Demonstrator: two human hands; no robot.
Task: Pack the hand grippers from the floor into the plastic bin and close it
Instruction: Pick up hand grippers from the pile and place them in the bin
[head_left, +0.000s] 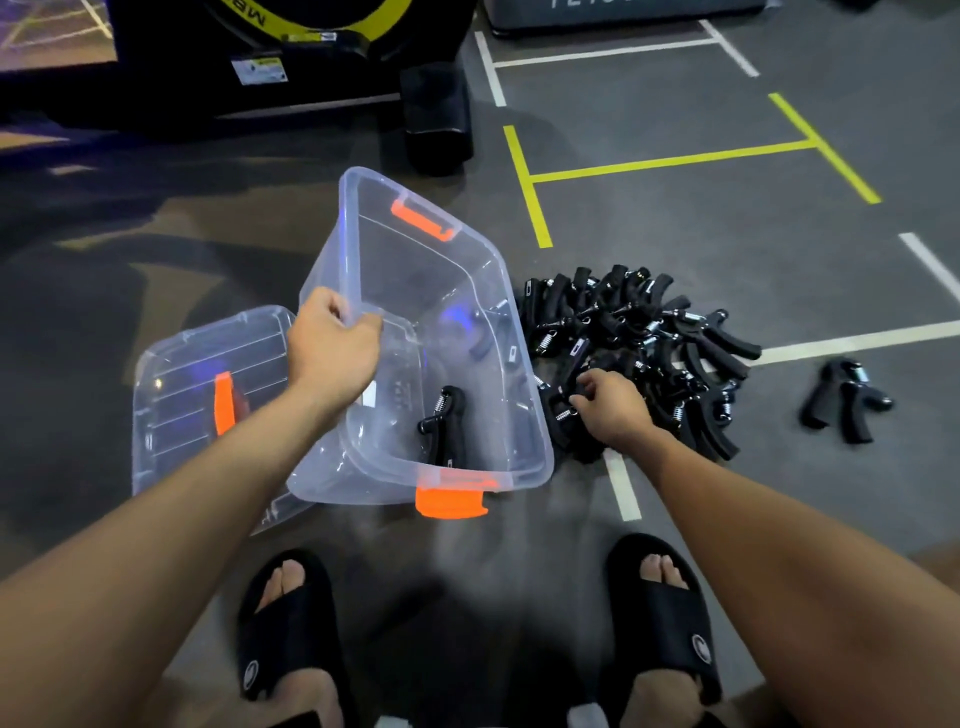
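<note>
- Left hand (332, 340), head view: closed over the rim of the clear plastic bin (519, 332), tilting it toward the pile.
- Right hand (610, 402): fingers pinching a hand gripper (563, 410) at the pile's (654, 343) near edge, on the floor beside the bin.
- One gripper (447, 421) already lies inside; the lid (171, 395) lies left of the bin.
- Judgement: grippers are rigid and light; springs may tangle, so take each by a foam handle.

Bare forearms, no sleeves; black slides (288, 639) w/ round logo each.
</note>
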